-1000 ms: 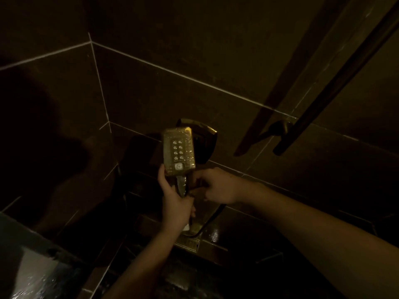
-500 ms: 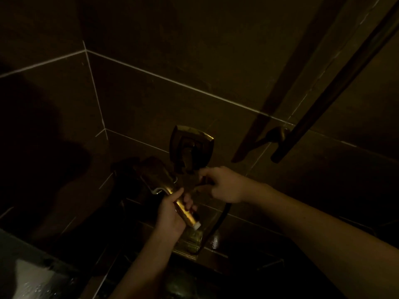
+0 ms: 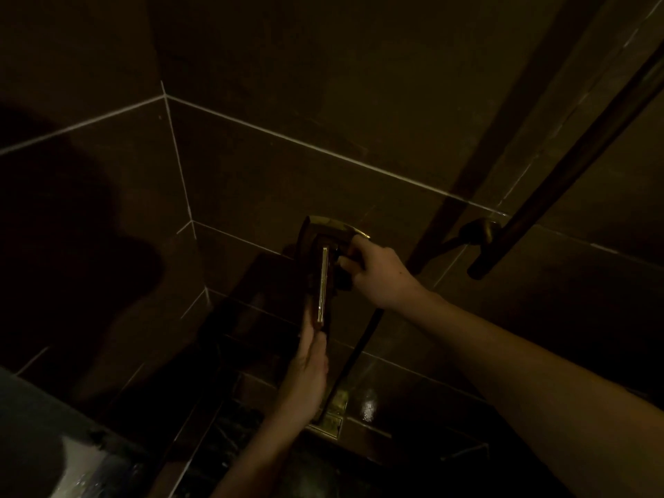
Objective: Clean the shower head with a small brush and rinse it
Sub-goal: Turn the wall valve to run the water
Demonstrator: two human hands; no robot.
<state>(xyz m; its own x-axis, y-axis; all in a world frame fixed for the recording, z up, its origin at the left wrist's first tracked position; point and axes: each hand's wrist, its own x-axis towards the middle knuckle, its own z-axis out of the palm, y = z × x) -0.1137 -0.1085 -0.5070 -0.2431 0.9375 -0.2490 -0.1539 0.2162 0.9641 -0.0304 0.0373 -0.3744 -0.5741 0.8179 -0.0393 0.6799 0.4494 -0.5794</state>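
The left hand (image 3: 309,368) gripped the shower head (image 3: 322,285) by its handle, edge-on, at 12 o'clock from that hand. The right hand (image 3: 377,273), at its 3 o'clock, curled around something dark; I could not tell what. No water ran, so rinsing looked undone.

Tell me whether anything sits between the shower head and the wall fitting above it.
Nothing visible does. The left hand holds the shower head edge-on, its top right at the brass wall fitting. The right hand grips something dark beside it, not in between.
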